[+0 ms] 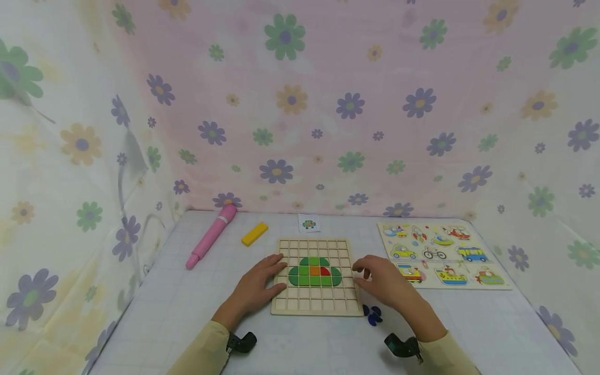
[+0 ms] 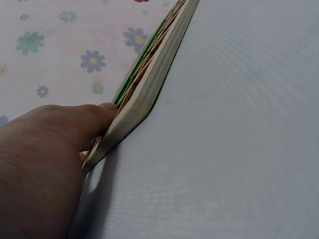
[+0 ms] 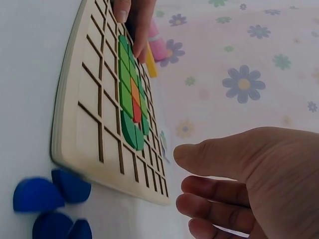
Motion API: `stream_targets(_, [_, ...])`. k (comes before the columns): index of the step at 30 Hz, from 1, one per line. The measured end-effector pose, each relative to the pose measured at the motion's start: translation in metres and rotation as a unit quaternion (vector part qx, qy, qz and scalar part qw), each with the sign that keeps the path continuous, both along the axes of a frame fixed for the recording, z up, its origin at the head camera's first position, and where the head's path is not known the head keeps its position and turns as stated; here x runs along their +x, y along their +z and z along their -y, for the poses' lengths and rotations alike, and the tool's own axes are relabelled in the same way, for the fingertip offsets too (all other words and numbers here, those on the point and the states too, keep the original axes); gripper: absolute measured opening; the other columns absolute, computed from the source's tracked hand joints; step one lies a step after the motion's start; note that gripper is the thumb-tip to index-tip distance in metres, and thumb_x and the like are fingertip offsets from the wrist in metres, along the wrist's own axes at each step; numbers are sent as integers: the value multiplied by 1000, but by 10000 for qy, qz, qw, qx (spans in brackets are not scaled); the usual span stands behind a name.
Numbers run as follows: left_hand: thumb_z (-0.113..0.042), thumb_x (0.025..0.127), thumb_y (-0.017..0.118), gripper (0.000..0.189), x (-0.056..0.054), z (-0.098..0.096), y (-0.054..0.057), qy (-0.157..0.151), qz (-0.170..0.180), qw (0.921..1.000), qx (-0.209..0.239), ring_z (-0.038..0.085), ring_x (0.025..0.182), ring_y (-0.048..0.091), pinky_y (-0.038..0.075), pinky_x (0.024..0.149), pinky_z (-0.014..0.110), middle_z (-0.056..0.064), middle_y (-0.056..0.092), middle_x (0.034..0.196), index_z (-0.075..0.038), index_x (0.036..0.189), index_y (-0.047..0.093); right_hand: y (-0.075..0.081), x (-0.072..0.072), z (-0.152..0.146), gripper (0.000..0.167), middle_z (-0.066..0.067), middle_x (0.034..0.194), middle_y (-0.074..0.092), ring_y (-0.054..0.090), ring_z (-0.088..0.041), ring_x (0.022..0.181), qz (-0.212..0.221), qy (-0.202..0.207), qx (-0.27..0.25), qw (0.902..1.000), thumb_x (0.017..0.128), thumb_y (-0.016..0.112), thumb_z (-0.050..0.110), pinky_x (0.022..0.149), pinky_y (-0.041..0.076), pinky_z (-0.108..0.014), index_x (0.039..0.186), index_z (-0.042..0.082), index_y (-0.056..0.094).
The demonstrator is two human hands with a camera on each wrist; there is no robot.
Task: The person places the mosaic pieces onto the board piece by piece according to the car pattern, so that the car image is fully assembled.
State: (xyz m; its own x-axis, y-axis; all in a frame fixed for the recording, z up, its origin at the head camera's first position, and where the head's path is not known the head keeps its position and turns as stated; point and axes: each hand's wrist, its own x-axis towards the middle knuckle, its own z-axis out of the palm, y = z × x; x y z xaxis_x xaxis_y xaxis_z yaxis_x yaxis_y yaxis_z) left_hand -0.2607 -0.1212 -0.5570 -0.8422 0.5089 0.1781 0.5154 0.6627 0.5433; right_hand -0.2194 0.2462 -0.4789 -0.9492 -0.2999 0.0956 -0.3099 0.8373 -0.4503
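A wooden grid board (image 1: 316, 306) lies on the table in the head view. Green, orange and red pieces (image 1: 315, 276) form a rounded shape in its middle cells. My left hand (image 1: 253, 284) rests on the board's left edge, fingers apart and mostly straight; its thumb (image 2: 97, 117) lies against the frame in the left wrist view. My right hand (image 1: 382, 278) is beside the board's right edge, loosely bent, with nothing between thumb and fingers in the right wrist view. Below it, several dark blue pieces (image 1: 373, 315) with curved edges lie by the board's near right corner.
Behind the board lies a small picture card (image 1: 309, 223). A yellow block (image 1: 255, 234) and a pink pen-like stick (image 1: 211, 237) are at the left. At the right lies a vehicle puzzle board (image 1: 445, 255). A flowered cloth (image 1: 319, 109) surrounds the table's back and sides.
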Motion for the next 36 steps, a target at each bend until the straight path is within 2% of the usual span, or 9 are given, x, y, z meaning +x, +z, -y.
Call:
stream_targets(10, [-37, 105, 73, 58, 1, -1, 1, 26, 35, 10000, -58, 29, 159, 34, 33, 126, 55, 2, 43, 171, -15, 156, 61, 1, 16, -22, 19, 8, 99, 71, 60, -14, 86, 168, -191, 57, 9997, 92, 87, 12, 73, 55, -32, 110, 13, 80])
stream_targets(15, [-38, 105, 73, 58, 2, -2, 2, 24, 72, 9999, -89, 29, 159, 34, 34, 126, 55, 2, 42, 171, -15, 157, 60, -2, 25, -30, 18, 10, 97, 70, 60, -12, 84, 394, -237, -67, 9989, 92, 87, 12, 71, 54, -31, 108, 14, 80])
stream_targets(20, [-40, 106, 72, 58, 1, -3, 1, 31, 45, 9999, -139, 27, 160, 34, 35, 125, 54, 0, 42, 171, -17, 158, 59, -11, 33, -36, 16, 14, 93, 68, 59, -11, 84, 753, -416, -180, 9961, 93, 87, 15, 73, 55, -29, 107, 18, 80])
stream_targets(22, [-40, 106, 71, 58, 1, -3, 1, 24, 41, 9999, -131, 27, 159, 34, 35, 125, 54, 0, 42, 171, -17, 157, 59, -17, 34, -39, 15, 15, 92, 67, 59, -9, 84, 875, -390, -186, 9952, 93, 87, 16, 75, 56, -28, 105, 21, 80])
stream_targets(30, [-41, 106, 71, 58, 1, -3, 1, 44, 30, 9998, -182, 27, 160, 33, 34, 125, 54, 0, 42, 172, -17, 158, 59, -28, 38, -51, 12, 16, 90, 68, 59, -5, 81, 976, 167, -396, 9943, 93, 87, 17, 72, 55, -28, 99, 21, 78])
stream_targets(36, [-40, 106, 72, 58, 0, -2, 0, 78, -12, 9998, -183, 27, 159, 34, 35, 125, 54, 0, 42, 171, -17, 158, 59, -31, 36, -51, 13, 18, 88, 66, 59, -4, 79, 1009, 197, -245, 9944, 94, 85, 15, 72, 55, -28, 96, 26, 78])
